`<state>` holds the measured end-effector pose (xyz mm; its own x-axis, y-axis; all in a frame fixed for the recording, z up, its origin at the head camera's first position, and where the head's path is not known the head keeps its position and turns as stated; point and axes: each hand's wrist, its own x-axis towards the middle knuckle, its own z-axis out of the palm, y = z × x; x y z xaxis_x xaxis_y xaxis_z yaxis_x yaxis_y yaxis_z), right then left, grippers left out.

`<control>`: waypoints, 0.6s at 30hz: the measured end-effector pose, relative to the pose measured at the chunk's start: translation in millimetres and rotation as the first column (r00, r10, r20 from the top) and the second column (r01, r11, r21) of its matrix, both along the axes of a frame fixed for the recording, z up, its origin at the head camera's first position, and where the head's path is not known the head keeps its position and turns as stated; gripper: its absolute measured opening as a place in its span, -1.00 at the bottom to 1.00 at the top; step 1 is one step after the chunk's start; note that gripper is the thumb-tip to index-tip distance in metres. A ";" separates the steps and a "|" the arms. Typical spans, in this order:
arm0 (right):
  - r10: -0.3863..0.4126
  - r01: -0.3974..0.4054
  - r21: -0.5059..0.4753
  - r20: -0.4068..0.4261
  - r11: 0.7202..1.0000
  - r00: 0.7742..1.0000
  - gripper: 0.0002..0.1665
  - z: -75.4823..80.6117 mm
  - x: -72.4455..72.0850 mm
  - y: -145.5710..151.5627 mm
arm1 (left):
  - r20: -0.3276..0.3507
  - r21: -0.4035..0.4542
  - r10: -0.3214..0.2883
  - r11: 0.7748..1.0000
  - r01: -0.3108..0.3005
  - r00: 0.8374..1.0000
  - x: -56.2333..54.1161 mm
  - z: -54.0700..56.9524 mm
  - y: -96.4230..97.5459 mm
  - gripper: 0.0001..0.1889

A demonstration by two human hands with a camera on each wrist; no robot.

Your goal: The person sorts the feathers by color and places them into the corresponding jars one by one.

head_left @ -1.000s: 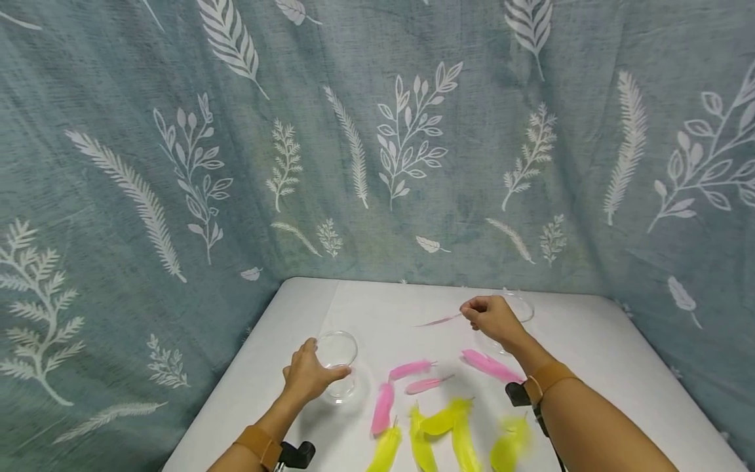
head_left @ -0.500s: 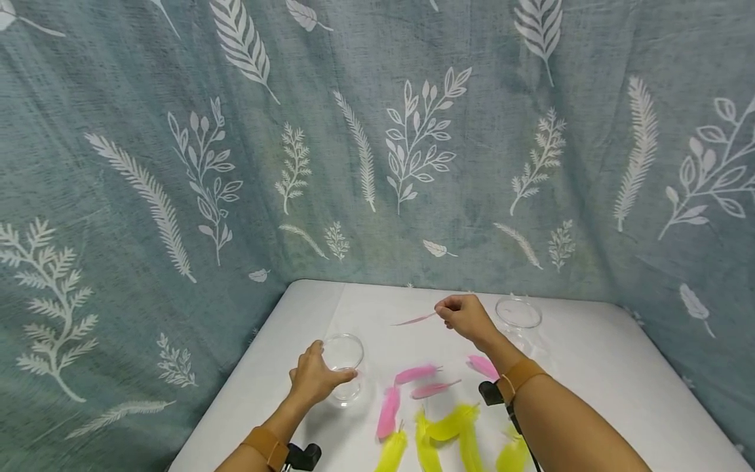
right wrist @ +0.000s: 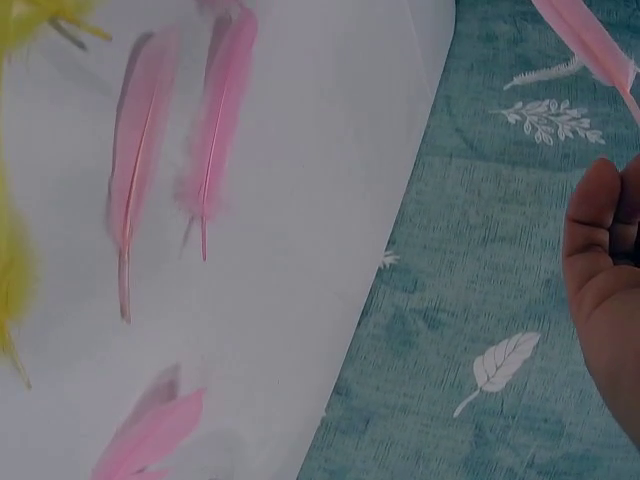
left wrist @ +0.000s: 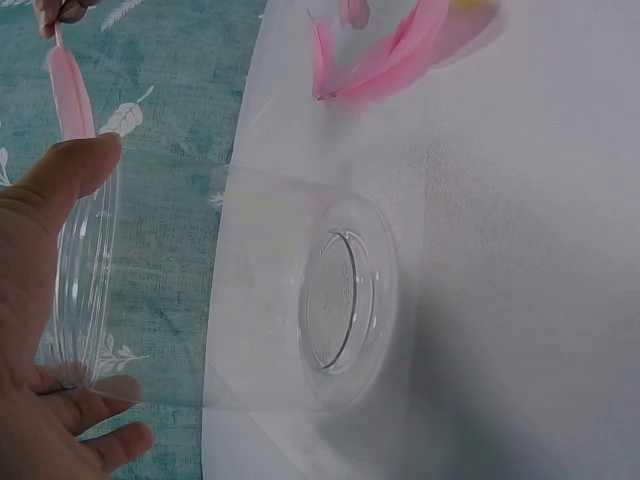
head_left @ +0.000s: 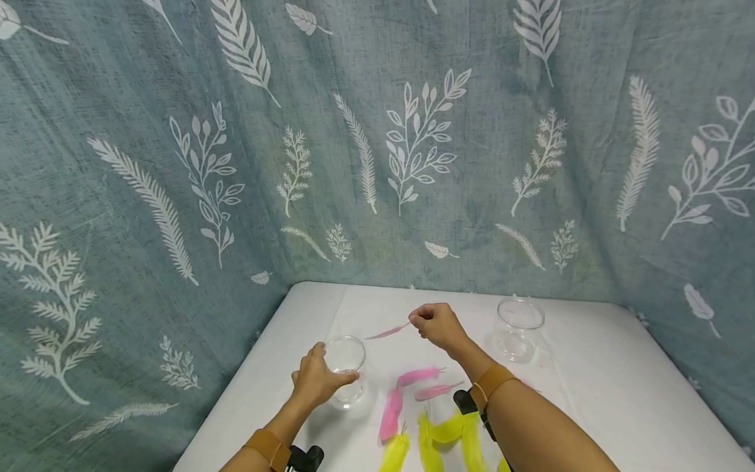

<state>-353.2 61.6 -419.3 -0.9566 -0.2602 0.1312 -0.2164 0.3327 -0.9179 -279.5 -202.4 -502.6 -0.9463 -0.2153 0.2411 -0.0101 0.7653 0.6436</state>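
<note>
My left hand [head_left: 315,377] grips a clear jar [head_left: 347,357] near its rim, thumb on one side and fingers on the other. In the left wrist view the transparent jar [left wrist: 260,290] shows its ridged rim and round base. My right hand [head_left: 439,326] pinches a pink feather [head_left: 386,333] by its quill, up and to the right of the jar. The feather's tip points left, close to the jar's mouth. From the right wrist view, part of this feather [right wrist: 585,35] extends beyond my right hand [right wrist: 605,290], which is cut off by the frame edge.
Several pink feathers [head_left: 392,414] and yellow feathers [head_left: 472,442] lie on the white table [head_left: 366,301]. A second clear jar [head_left: 516,334] stands at the back right. Leaf-patterned green-blue cloth [head_left: 377,164] hangs behind the table. My right forearm covers part of the feathers.
My right hand has moved left with the pink feather, from beside the back-right jar toward the jar in my left hand. The left hand keeps its hold.
</note>
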 end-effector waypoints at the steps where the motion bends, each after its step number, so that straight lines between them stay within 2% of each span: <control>1: 0.003 -0.003 -0.003 0.004 1.000 1.000 -0.86 -0.9 0.2 -3.0 | -0.001 0.000 0.003 1.000 -0.003 1.000 -0.1 0.1 -0.2 0.05; 7: 0.005 -0.004 -0.016 0.011 1.000 1.000 -0.87 -6.0 1.2 -16.7 | 0.010 -0.006 0.006 1.000 -0.006 1.000 -0.3 0.5 -0.2 0.07; 13: -0.033 0.033 -0.089 -0.009 0.995 0.999 -0.88 -4.1 1.9 -25.4 | 0.006 0.001 0.009 1.000 -0.009 1.000 -0.4 0.8 0.4 0.06; 18: -0.009 0.009 -0.097 0.004 0.995 1.000 -0.88 -3.9 4.0 -32.9 | 0.014 -0.001 0.013 1.000 -0.013 1.000 -0.5 0.3 0.4 0.06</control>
